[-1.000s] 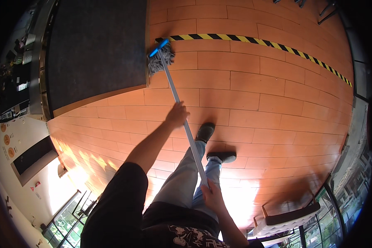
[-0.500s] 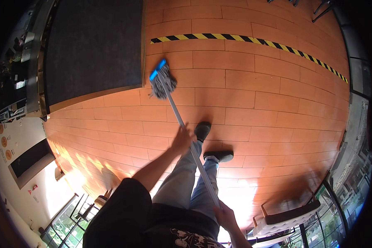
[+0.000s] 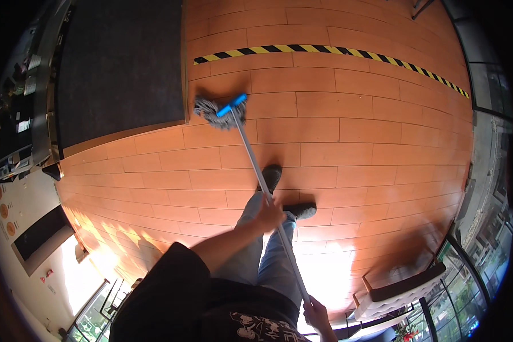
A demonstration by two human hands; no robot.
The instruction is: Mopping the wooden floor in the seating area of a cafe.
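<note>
A mop [image 3: 249,149] with a long grey handle slants from my body out to the floor ahead. Its blue head bar [image 3: 232,105] carries grey strands [image 3: 212,113], which lie on the orange tiles to the left of the bar. Midway down the handle, in front of my legs, my left hand [image 3: 269,215] is wrapped round it. My right hand [image 3: 316,312] grips the upper end, close to my right hip. Both hands are closed on the handle.
A large dark wood-edged panel [image 3: 119,68] borders the mop on the left. Yellow-black striped tape [image 3: 302,49] crosses the floor beyond it. A cushioned bench [image 3: 402,290] stands at the lower right, near the windows. My dark shoes [image 3: 272,178] are just ahead of my legs.
The mop head has swung right and slightly nearer, its strands now trailing to the left. My left hand has come closer to my body and a little right.
</note>
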